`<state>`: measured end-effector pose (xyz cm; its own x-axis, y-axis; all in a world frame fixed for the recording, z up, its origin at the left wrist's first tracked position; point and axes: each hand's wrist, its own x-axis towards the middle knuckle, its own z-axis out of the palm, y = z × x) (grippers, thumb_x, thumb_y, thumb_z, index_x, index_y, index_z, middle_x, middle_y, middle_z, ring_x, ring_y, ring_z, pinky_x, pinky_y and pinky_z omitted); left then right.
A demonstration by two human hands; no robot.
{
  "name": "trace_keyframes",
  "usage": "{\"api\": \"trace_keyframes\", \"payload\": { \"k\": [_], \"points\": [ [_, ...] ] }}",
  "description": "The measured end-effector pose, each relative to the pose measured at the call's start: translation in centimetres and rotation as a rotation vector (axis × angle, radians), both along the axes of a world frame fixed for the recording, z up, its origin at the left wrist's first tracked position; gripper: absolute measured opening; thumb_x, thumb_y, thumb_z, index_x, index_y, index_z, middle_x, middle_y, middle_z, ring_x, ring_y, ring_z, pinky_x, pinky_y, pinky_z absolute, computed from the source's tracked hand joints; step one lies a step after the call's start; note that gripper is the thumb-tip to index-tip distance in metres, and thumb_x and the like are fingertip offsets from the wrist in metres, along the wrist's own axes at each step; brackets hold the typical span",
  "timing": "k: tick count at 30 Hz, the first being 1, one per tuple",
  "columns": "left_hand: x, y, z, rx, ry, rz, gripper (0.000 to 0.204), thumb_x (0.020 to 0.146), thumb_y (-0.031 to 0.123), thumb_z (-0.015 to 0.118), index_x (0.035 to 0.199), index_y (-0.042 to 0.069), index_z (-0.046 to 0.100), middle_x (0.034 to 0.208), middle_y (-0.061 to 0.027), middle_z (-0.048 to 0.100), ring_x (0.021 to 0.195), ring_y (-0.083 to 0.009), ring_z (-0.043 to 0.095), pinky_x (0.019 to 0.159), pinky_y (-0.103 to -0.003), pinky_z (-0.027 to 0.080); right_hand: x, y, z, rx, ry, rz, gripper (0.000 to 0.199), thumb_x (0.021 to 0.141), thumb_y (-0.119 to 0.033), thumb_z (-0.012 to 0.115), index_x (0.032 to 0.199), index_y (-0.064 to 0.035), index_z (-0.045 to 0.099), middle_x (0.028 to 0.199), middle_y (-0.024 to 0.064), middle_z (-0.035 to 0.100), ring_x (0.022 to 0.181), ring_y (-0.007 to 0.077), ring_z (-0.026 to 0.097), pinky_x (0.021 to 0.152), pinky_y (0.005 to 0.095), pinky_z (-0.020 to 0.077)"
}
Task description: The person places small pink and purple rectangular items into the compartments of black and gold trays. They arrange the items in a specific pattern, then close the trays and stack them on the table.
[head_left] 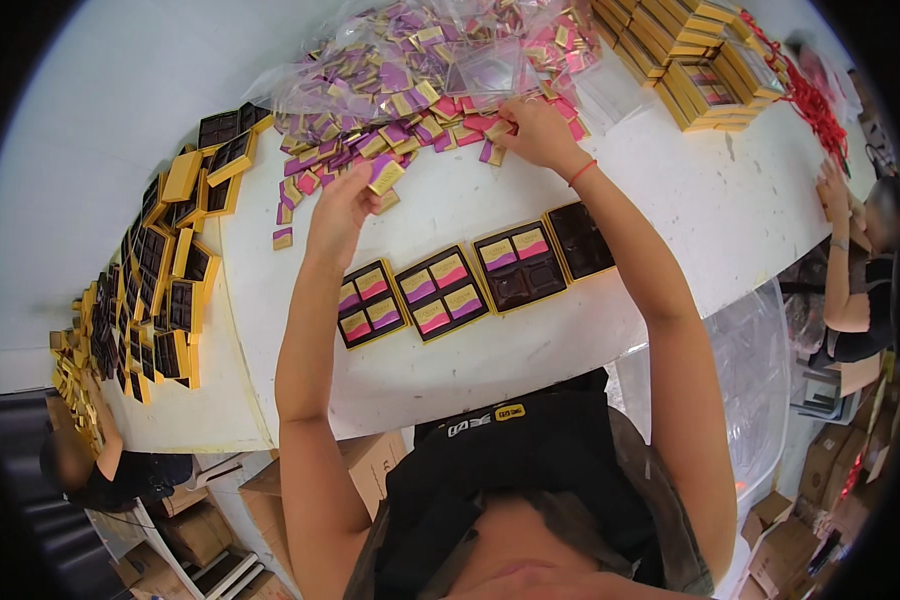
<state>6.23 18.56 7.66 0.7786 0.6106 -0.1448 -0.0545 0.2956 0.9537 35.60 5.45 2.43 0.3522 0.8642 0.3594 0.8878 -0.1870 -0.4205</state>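
My left hand [338,218] grips a purple-and-gold wrapped square [386,175] between thumb and fingers, just in front of the loose pile. Farther right, my right hand [542,135] reaches into the pile's near edge, its fingers pinched on a pink-and-gold wrapped square [501,131] that they partly cover. Between my forearms stands a row of shallow gold-edged boxes. The leftmost box [387,334] and the second box [442,299] hold purple and pink squares. In the third box [521,287] two squares fill the far compartments; the near two show dark insert. My right arm partly hides the dark fourth box [580,240].
A heap of wrapped squares [390,75] under clear plastic covers the table's far side. Dark-lined boxes [160,270] pile up at left. Gold boxes [710,85] stack at far right beside red cords [815,105]. Other people work at both sides.
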Motion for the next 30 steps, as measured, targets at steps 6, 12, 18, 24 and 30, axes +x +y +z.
{"api": "trace_keyframes", "payload": {
  "k": [6,12,18,24,30],
  "points": [
    [1.8,-6.8,2.5,0.229,0.139,-0.048,0.034,0.100,0.015,0.052,0.130,0.001,0.058,0.089,0.0024,0.055,0.077,-0.0090,0.058,0.073,-0.024,0.050,0.4,1.0,-0.5,0.039,-0.046,0.050,0.034,0.073,-0.019,0.069,0.106,-0.0090,0.068,0.084,0.0138,0.069,0.085,0.0325,0.066,0.075,0.0442,0.0519],
    [2.7,-14.2,-0.1,0.181,0.042,-0.124,0.026,0.099,0.006,0.048,0.123,0.004,0.055,0.096,-0.0010,0.053,0.078,-0.0091,0.060,0.072,-0.024,0.053,-1.3,-0.6,1.2,0.091,0.285,0.054,0.033,0.076,-0.011,0.071,0.109,-0.0073,0.065,0.087,0.0109,0.067,0.082,0.0249,0.065,0.072,0.0347,0.0506],
    [3.2,-15.7,-2.2,0.446,0.137,-0.171,0.013,0.095,0.003,0.053,0.107,0.004,0.050,0.085,-0.0004,0.055,0.075,-0.0059,0.053,0.066,-0.023,0.044,-4.5,-9.8,3.0,0.252,0.769,0.148,0.015,0.085,-0.006,0.070,0.096,-0.0022,0.061,0.086,-0.0017,0.063,0.078,0.0075,0.058,0.071,0.0250,0.0472],
    [4.5,-17.0,-3.3,0.323,0.088,-0.143,0.026,0.092,-0.003,0.055,0.117,0.001,0.051,0.090,-0.0026,0.056,0.076,-0.0063,0.054,0.066,-0.022,0.045,-8.0,-17.8,1.4,0.500,1.163,0.039,0.015,0.088,-0.001,0.066,0.099,-0.0020,0.057,0.093,0.0020,0.063,0.083,0.0057,0.059,0.072,0.0214,0.0480],
    [5.2,-18.9,-3.5,0.483,0.030,-0.078,0.027,0.091,-0.002,0.058,0.118,0.001,0.057,0.097,-0.0039,0.059,0.080,-0.0100,0.058,0.066,-0.024,0.050,-9.1,-19.3,0.7,0.769,1.145,-0.077,0.016,0.090,0.001,0.066,0.103,-0.0026,0.058,0.093,0.0010,0.063,0.082,0.0055,0.058,0.073,0.0210,0.0475]
  ]
}}
